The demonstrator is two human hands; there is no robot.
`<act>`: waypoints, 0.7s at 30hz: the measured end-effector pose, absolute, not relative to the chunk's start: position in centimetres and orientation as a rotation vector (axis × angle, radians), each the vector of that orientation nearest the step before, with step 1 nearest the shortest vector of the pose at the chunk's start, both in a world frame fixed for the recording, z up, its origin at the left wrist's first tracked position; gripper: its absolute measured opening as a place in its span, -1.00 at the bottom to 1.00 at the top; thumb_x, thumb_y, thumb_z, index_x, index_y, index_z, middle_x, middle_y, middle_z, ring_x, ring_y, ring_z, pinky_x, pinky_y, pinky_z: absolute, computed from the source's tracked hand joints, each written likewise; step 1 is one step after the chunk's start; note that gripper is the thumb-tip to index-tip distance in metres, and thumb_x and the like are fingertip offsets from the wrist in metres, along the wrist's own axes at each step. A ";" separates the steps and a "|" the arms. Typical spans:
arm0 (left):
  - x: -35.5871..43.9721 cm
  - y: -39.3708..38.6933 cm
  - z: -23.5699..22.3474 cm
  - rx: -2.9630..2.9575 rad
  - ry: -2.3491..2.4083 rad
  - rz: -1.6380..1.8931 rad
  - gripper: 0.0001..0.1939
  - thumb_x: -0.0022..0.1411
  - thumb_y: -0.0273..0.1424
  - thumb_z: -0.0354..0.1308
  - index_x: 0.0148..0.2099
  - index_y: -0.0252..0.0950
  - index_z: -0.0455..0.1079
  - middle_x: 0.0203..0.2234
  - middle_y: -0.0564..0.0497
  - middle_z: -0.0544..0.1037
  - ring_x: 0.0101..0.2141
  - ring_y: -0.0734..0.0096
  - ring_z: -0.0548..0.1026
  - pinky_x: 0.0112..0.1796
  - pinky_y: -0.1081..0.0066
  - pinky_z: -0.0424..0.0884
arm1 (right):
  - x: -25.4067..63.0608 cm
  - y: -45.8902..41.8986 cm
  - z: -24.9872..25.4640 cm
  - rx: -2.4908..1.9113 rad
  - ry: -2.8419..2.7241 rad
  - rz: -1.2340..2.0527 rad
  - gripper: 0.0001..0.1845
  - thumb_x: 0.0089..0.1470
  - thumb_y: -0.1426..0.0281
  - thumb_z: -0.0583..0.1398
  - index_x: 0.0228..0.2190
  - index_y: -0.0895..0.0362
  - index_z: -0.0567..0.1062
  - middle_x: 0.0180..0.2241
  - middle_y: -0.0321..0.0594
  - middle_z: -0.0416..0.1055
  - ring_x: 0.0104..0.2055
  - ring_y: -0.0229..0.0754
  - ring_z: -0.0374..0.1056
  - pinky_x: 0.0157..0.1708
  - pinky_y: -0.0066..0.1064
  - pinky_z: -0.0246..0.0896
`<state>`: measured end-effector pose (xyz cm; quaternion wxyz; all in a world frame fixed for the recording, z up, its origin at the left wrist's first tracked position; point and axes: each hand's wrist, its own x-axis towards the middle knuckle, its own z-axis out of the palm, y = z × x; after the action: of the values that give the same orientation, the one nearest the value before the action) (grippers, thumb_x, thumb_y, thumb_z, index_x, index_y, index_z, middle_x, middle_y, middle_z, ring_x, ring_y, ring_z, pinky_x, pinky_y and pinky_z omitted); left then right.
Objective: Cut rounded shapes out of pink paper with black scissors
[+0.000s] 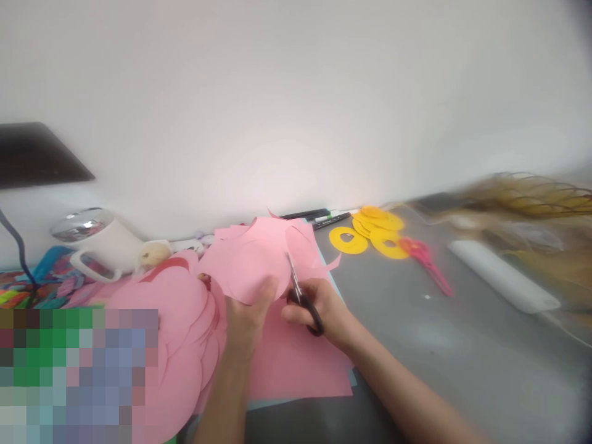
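My left hand [252,305] grips a piece of pink paper [259,265] from below, its thumb lying on top near the lower edge. Curved cuts shape the upper part of that sheet, and a thin strip curls off toward the right. In my right hand [319,302] is a pair of black-handled scissors [300,296], fingers around the handles and blades pointing up and away along the paper. Whether the blades are parted is hard to make out. Beneath both hands lies a stack of pink sheets [296,370], with light blue paper showing at its edges.
Cut pink paper circles [180,345] overlap on the left, near a white mug [99,246]. Yellow paper rings [349,240], pink scissors [428,265] and a white power strip [504,277] lie right on the grey table [393,327]. Black pens [330,221] lie by the wall.
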<state>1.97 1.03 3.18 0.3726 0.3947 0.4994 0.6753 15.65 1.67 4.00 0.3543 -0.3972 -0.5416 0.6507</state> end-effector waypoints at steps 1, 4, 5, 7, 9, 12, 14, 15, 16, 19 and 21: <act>2.0 1.1 3.2 1.012 1.274 1.727 -0.31 -0.05 -0.32 0.34 0.15 -0.24 0.26 -0.04 -0.13 0.48 0.00 0.09 0.43 -0.01 0.17 0.40 | 15.6 1.7 4.0 -1.031 -1.405 1.678 -0.61 -0.23 0.35 0.35 -0.67 0.14 0.20 -0.68 -0.46 0.08 -0.63 -0.42 -0.06 -0.64 -0.54 -0.15; 2.0 1.1 3.2 1.026 1.289 1.728 -0.31 -0.05 -0.33 0.35 0.15 -0.22 0.26 0.01 -0.13 0.45 0.04 0.07 0.40 0.05 0.10 0.33 | 15.7 1.7 4.1 -1.019 -1.421 1.661 -0.56 -0.24 0.29 0.37 -0.67 0.13 0.18 -0.68 -0.47 0.05 -0.62 -0.42 -0.08 -0.64 -0.53 -0.17; 1.9 1.1 3.2 1.031 1.294 1.729 -0.31 -0.06 -0.34 0.35 0.15 -0.21 0.26 0.01 -0.13 0.45 0.05 0.07 0.39 0.07 0.09 0.32 | 15.7 1.7 4.1 -1.007 -1.426 1.655 -0.54 -0.24 0.26 0.37 -0.67 0.12 0.16 -0.68 -0.46 0.04 -0.62 -0.42 -0.08 -0.64 -0.52 -0.17; 1.9 1.0 3.3 1.048 1.307 1.716 -0.33 -0.07 -0.35 0.35 0.13 -0.21 0.28 0.00 -0.11 0.46 0.06 0.08 0.39 0.07 0.11 0.32 | 15.7 1.8 4.1 -0.972 -1.434 1.636 -0.52 -0.24 0.21 0.37 -0.64 0.12 0.17 -0.68 -0.46 0.04 -0.61 -0.40 -0.08 -0.64 -0.52 -0.17; 1.9 0.8 3.5 1.070 1.325 1.691 -0.34 -0.08 -0.36 0.35 0.11 -0.22 0.30 -0.02 -0.11 0.47 0.06 0.08 0.39 0.07 0.13 0.32 | 15.8 1.8 4.1 -0.957 -1.437 1.617 -0.53 -0.24 0.20 0.38 -0.61 0.12 0.20 -0.67 -0.46 0.05 -0.59 -0.39 -0.07 -0.63 -0.51 -0.18; 1.8 0.7 3.8 1.090 1.356 1.661 -0.35 -0.10 -0.36 0.36 0.09 -0.24 0.33 -0.06 -0.11 0.50 0.04 0.07 0.40 0.07 0.11 0.31 | 15.8 1.9 3.9 -0.992 -1.444 1.610 -0.50 -0.24 0.20 0.39 -0.62 0.11 0.16 -0.66 -0.46 0.04 -0.60 -0.40 -0.08 -0.64 -0.50 -0.23; 1.7 0.6 3.9 1.097 1.367 1.647 -0.37 -0.10 -0.36 0.36 0.07 -0.25 0.35 -0.08 -0.11 0.51 0.02 0.08 0.42 0.08 0.09 0.30 | 15.8 2.0 3.9 -1.001 -1.445 1.616 -0.46 -0.25 0.19 0.39 -0.64 0.10 0.11 -0.66 -0.46 0.03 -0.60 -0.40 -0.09 -0.64 -0.50 -0.24; 1.7 0.7 3.9 1.101 1.372 1.641 -0.39 -0.10 -0.36 0.35 0.06 -0.26 0.36 -0.08 -0.11 0.51 0.02 0.09 0.42 0.08 0.09 0.29 | 15.8 2.0 3.9 -0.991 -1.442 1.619 -0.46 -0.25 0.19 0.39 -0.63 0.10 0.11 -0.66 -0.46 0.03 -0.60 -0.40 -0.09 -0.64 -0.50 -0.24; 1.6 0.7 3.8 1.108 1.377 1.638 -0.40 -0.09 -0.37 0.35 0.06 -0.26 0.36 -0.07 -0.11 0.51 0.02 0.09 0.42 0.09 0.09 0.28 | 15.8 2.0 3.9 -0.977 -1.435 1.622 -0.46 -0.26 0.19 0.39 -0.63 0.10 0.11 -0.66 -0.46 0.03 -0.60 -0.39 -0.08 -0.64 -0.51 -0.24; 1.4 0.8 3.5 1.111 1.385 1.641 -0.38 -0.09 -0.38 0.35 0.07 -0.24 0.35 -0.03 -0.11 0.48 0.05 0.09 0.39 0.10 0.08 0.26 | 15.8 2.0 3.9 -0.949 -1.428 1.638 -0.46 -0.27 0.17 0.39 -0.62 0.10 0.12 -0.65 -0.46 0.04 -0.59 -0.39 -0.08 -0.64 -0.51 -0.22; 1.3 0.9 3.3 1.105 1.377 1.640 -0.36 -0.10 -0.39 0.36 0.09 -0.23 0.33 0.00 -0.11 0.46 0.05 0.07 0.39 0.10 0.06 0.26 | 15.8 2.0 4.0 -0.948 -1.435 1.645 -0.45 -0.27 0.17 0.39 -0.63 0.10 0.12 -0.65 -0.46 0.04 -0.59 -0.40 -0.09 -0.64 -0.51 -0.22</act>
<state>1.33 0.90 3.30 0.3579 0.4281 0.5335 0.6356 15.78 2.01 3.97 0.3717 -0.3696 -0.5599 0.6417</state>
